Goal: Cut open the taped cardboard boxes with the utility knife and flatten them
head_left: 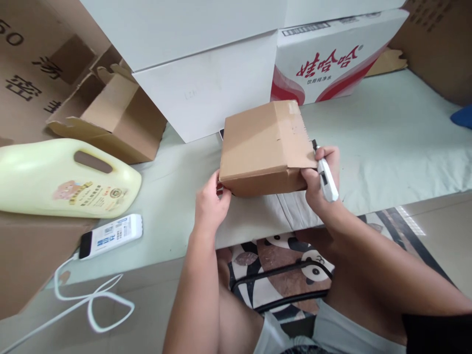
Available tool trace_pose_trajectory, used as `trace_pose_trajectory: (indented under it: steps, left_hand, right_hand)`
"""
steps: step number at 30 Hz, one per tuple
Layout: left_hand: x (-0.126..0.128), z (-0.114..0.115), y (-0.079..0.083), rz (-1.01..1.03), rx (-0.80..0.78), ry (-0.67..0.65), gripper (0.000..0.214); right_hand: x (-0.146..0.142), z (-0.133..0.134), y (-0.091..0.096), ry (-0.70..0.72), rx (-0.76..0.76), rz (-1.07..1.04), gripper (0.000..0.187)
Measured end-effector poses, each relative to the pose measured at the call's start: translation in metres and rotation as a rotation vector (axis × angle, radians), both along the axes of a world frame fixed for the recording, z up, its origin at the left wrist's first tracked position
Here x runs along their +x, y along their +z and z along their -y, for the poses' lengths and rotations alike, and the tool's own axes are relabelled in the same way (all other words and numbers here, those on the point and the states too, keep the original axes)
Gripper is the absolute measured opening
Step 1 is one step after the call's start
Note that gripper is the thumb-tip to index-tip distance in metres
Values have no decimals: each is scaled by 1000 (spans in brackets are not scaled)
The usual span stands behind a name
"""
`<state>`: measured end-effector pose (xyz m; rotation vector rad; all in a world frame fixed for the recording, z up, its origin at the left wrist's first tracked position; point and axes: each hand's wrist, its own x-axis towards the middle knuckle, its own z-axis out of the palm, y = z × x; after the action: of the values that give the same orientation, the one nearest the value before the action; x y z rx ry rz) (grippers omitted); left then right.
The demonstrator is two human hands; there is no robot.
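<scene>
A closed brown cardboard box (254, 142) is tilted above the pale green cloth of the table. My left hand (212, 201) grips its near left corner, fingers partly hidden underneath. At the near right corner, my right hand (324, 179) is closed around a white box cutter (327, 181) and also touches the box with thumb and fingers. The cutter's dark tip points away from me, beside the box's right edge. Whether its blade is out, I cannot tell. A strip of tape shows on the box's right side.
White cartons (206, 88) and a red-and-white printed carton (328, 64) stand behind the box. To the left are an open cardboard box (121, 108), a pale yellow jug (44, 177) and a white power strip (114, 236) with a cable (94, 300) hanging over the table edge.
</scene>
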<state>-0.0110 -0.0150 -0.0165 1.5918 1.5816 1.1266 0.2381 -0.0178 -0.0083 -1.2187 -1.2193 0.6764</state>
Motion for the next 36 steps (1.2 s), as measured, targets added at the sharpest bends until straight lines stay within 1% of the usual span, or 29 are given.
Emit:
trace_pose_trajectory:
  steps: [4,8,11,14,16,17,20,22,24,28,30,33,36]
  left_hand:
    - [0,0,3,-83,71,32,31]
    - [0,1,3,-138,63,28,36]
    - [-1,1,1,-126,78,4,42]
    - [-2,-1,-1,-88,93,-3,43]
    - [-3,-2,-2,-68,91,6,42]
    - [-3,-2,-2,-64,91,9,41]
    - [-2,-2,-3,-57,93,1,41]
    - [-2,-2,-3,-36,93,-3,40]
    - [-4,-2,-6,1,86,11,40]
    - [-10,-5,-14,118,64,57,46]
    - [-11,-8,-17,192,23,58,49]
    - [-9,-9,-16,337,-95,77,47]
    - [-6,-9,-9,569,-297,78,34]
  right_hand:
    - [1,3,0,-18,28,52,28]
    - [5,1,-5,1,-2,37,32]
    - [7,-4,-8,64,39,-87,34]
    - [8,-9,-8,187,59,-285,38]
    - [7,-11,-7,228,15,-365,41]
    - [7,-11,-7,225,-18,-379,41]
    - [8,-11,-9,173,-102,-328,38]
    - [9,-11,-11,142,-124,-283,35]
    - [10,-11,-13,142,-137,-260,32]
    - [12,-11,-12,215,-152,-248,30]
    - [13,-11,-10,243,-167,-258,32]
    - [13,-11,-8,273,-198,-301,34]
    - [12,-11,-7,317,-210,-321,36]
